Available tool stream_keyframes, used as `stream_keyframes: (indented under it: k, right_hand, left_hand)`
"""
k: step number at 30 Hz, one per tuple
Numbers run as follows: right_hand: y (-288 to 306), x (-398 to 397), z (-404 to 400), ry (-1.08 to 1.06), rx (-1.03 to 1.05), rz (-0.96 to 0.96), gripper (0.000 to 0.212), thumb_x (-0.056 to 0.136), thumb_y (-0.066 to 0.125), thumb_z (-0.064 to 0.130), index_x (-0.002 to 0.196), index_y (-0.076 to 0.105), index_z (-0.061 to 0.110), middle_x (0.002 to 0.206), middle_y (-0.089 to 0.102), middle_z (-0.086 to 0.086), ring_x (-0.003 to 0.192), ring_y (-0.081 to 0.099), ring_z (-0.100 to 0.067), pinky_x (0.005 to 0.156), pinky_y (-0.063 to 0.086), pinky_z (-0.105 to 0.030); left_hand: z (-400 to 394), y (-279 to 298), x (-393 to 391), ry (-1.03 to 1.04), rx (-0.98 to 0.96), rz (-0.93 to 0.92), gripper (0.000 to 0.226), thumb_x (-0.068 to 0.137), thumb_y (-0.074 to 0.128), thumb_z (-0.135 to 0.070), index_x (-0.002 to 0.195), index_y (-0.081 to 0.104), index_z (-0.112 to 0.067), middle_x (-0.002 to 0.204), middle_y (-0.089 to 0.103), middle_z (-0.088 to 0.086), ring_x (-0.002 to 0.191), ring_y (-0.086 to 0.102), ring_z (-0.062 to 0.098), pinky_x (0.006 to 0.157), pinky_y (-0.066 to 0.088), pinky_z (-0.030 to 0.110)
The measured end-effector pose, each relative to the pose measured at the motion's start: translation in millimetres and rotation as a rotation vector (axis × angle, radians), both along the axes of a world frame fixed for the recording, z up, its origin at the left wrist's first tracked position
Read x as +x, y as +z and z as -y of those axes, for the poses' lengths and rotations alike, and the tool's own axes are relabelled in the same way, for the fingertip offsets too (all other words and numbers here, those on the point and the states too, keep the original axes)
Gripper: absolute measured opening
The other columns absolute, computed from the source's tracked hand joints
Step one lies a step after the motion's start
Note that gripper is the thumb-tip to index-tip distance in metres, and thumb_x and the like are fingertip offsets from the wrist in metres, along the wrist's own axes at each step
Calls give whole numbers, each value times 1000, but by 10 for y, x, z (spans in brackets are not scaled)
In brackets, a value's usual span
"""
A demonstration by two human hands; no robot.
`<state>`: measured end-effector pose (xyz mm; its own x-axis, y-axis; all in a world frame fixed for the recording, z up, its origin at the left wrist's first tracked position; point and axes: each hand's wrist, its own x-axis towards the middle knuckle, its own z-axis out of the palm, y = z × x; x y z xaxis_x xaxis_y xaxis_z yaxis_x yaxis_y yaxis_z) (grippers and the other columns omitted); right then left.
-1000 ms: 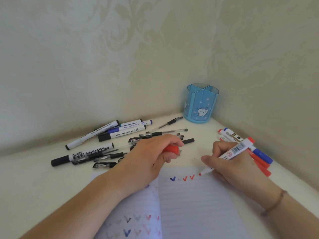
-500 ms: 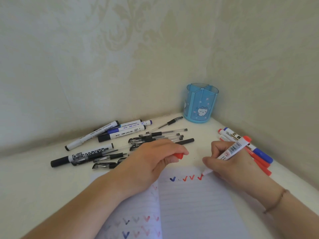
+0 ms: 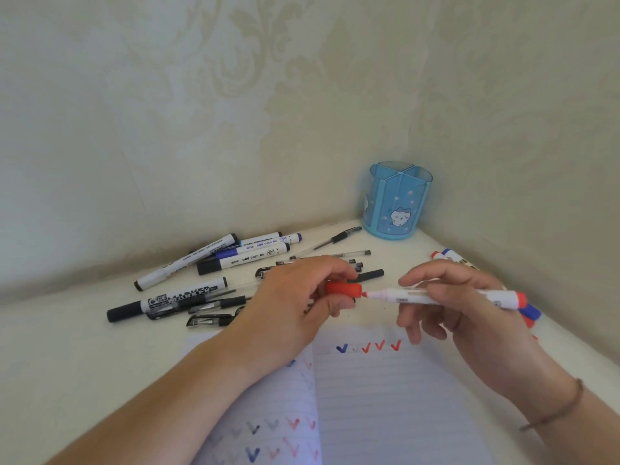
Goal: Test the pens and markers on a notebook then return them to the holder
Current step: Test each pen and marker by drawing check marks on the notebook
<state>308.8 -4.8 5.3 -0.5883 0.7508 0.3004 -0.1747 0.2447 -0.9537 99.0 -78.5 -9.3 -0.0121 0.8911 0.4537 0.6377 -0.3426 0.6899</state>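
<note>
Notebook [image 3: 385,397] lies open on a pale desk [image 3: 67,357] in a wallpapered corner.

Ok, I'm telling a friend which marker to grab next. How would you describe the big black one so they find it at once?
Start at the blue holder in the wall corner and follow the scattered pile of pens leftward to its near-left end. The black marker lies there on the table, nearest the left edge. Its body alone reads MARKER in bold letters, with a thick black cap.
</note>
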Motion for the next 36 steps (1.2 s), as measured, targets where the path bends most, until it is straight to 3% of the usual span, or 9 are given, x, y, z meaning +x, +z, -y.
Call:
stream_keyframes:
  k: [3, 10, 14, 16, 19, 22, 25, 33, 36]
  right_hand:
    - [-2, -14, 15, -3, -1, 3, 26, 77, 48, 13, 71, 71, 25, 63, 70, -16, 48, 57, -29, 45, 37, -23]
    - [25, -1, 13, -41, -44, -10, 23, 78, 50, 12, 68, 67, 25, 64, 69, -18, 46, 55, -27, 44, 36, -22]
    - [53, -41, 71, 18, -34, 53, 3, 69, 71, 28, 70, 68, 26, 70, 73, -18, 47, 58, -27, 45, 32, -25]
    - [30, -53, 81, 43, -30, 63, 30, 56, 83, 48, 73, 70, 26, 76, 74, -18, 47, 59, -27, 44, 32, -26]
    - [16, -92, 118, 63, -28, 14, 41, 57, 81, 59, 76, 71, 24, 81, 75, -18, 45, 60, -28, 42, 31, -26]
    - [8, -127, 158, 68, -26, -15, 38, 62, 78, 58, 74, 67, 24, 79, 74, -17, 42, 59, -29, 40, 30, -26]
    - [-7, -143, 185, 82, -1, -52, 35, 69, 75, 55, 71, 61, 23, 75, 73, -15, 41, 58, -31, 40, 32, -21]
    - [-24, -139, 186, 107, 52, -60, 11, 79, 63, 23, 68, 63, 21, 64, 69, -14, 45, 60, -23, 45, 42, -12]
    - [38, -109, 184, 128, 71, -13, 6, 74, 72, 20, 74, 67, 20, 63, 69, -8, 50, 62, -18, 48, 43, -12]
  left_hand:
    - [6, -6, 14, -12, -8, 35, 22, 87, 71, -13, 98, 65, -31, 87, 70, -12, 73, 66, 9, 72, 52, 19]
    - [22, 21, 18, -51, -6, 69, 17, 87, 70, -11, 94, 65, -27, 86, 69, -9, 69, 66, 11, 69, 51, 18]
    - [35, 22, 49, -88, -14, 76, 11, 88, 69, -16, 97, 67, -23, 85, 69, -7, 67, 66, 12, 70, 53, 23]
    - [39, 26, 49, -116, -37, 69, 10, 91, 66, -20, 101, 67, -22, 83, 67, -8, 66, 65, 11, 67, 52, 21]
    - [30, 35, 18, -125, -9, -120, 27, 98, 47, -42, 107, 64, -23, 76, 60, -14, 66, 58, 7, 61, 44, 18]
    - [50, 52, 8, -108, 37, -238, 37, 97, 32, -55, 94, 56, -26, 68, 47, -20, 62, 47, 1, 56, 30, 12]
    - [88, 74, 45, -106, 64, -242, 26, 98, 34, -49, 86, 49, -32, 64, 43, -22, 58, 44, 1, 54, 26, 11]
    - [109, 72, 89, -194, 62, -184, 26, 99, 36, -42, 79, 47, -30, 56, 37, -16, 51, 36, 7, 49, 24, 13]
    - [94, 100, 107, -219, 43, -127, 28, 98, 37, -49, 81, 52, -32, 58, 45, -13, 51, 39, 10, 49, 28, 17]
